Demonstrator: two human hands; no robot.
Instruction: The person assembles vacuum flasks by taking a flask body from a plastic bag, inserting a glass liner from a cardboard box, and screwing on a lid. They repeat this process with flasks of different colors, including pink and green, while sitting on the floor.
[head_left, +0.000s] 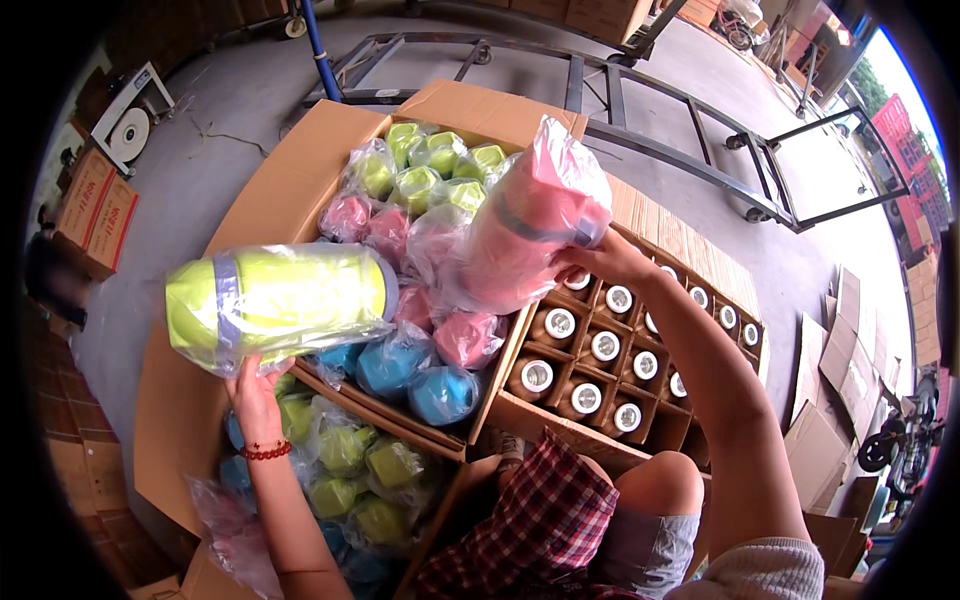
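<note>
Your left hand (255, 392) has its grip closed on a bagged green flask (275, 300), held on its side above the open carton (300, 170) of bagged green, pink and blue flasks. Your right hand (600, 262) has its grip closed on a bagged pink flask (530, 225), tilted above the same carton. Just beside stands a divided box (560, 430) of brown bottles with silver caps.

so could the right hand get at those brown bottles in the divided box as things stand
Probably not right away. The right hand is full, gripping a bagged pink flask. The brown bottles stand just below it in the divided carton, tops uncovered, so the way is open; only the hand is occupied.
</note>
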